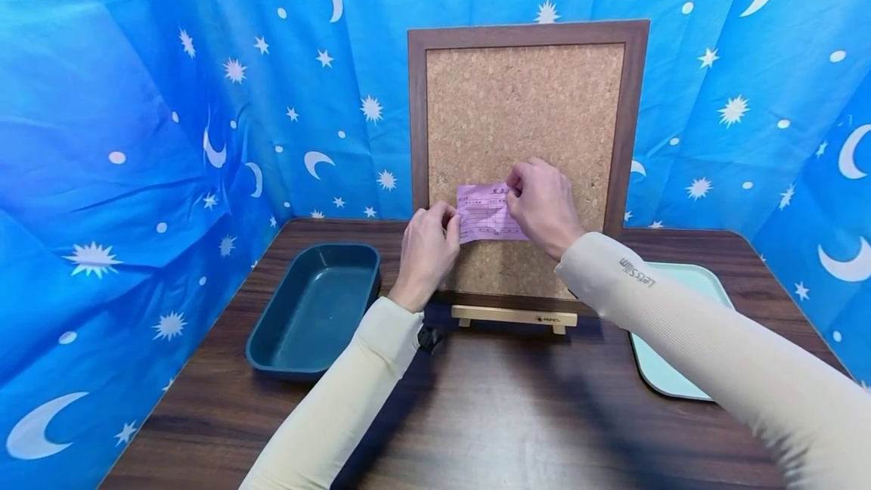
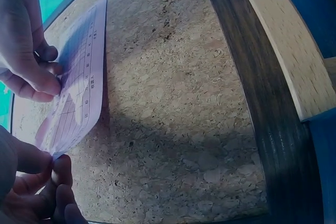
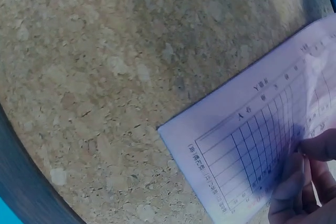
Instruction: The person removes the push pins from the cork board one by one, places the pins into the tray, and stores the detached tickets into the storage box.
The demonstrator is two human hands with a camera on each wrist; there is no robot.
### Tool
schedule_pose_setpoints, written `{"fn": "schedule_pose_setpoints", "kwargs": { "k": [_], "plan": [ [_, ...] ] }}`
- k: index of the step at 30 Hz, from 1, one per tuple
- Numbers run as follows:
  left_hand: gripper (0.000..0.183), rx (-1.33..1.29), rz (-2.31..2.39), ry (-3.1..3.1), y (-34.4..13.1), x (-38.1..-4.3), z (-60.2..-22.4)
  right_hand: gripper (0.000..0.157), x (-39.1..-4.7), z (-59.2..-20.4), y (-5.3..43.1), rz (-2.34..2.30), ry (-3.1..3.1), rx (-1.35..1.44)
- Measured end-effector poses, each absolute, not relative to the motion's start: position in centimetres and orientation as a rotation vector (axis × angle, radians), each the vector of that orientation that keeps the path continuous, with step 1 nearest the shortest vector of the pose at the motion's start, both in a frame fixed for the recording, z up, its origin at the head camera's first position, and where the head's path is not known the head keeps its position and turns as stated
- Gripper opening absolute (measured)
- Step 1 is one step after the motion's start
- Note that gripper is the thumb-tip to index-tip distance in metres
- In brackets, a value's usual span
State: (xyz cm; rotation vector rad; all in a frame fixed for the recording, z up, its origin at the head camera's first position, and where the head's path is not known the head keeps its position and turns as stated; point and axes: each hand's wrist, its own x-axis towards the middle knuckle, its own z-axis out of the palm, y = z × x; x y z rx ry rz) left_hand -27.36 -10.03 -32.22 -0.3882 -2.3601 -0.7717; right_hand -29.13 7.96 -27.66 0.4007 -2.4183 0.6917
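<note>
A pink printed paper slip (image 1: 481,212) with ruled lines stands against the lower middle of a cork board (image 1: 524,112). At its left edge my left hand (image 1: 427,244) pinches the paper between thumb and fingers. My right hand (image 1: 544,203) is at the upper right of the slip, thumb and index finger brought together at the paper; I cannot tell whether a small thing sits between those fingertips. In the right wrist view one corner of the slip (image 3: 210,156) lies close over the cork, and the left wrist view shows the slip (image 2: 79,93) bowed.
The brown-framed board leans on a light wooden easel (image 1: 513,315). A deep dark-blue tray (image 1: 258,350) stands to the left on the wooden table (image 1: 476,407). At the right, a pale green tray (image 1: 670,369) is partly covered by my right sleeve. Blue star-patterned cloth (image 1: 367,59) hangs behind.
</note>
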Motion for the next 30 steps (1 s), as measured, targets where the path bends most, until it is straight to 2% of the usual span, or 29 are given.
{"fn": "schedule_pose_setpoints", "kwargs": {
  "k": [18,30],
  "plan": [
    [0.011,-0.432,-0.812,-2.362,-9.9,-26.7,-31.4,0.005,-29.2,-27.0,7.2,0.643,-2.469,0.273],
    [0.010,-0.416,-0.852,-2.378,-10.1,-26.7,-31.5,0.004,-28.9,-28.0,8.2,0.702,-2.383,0.457]
  ]
}}
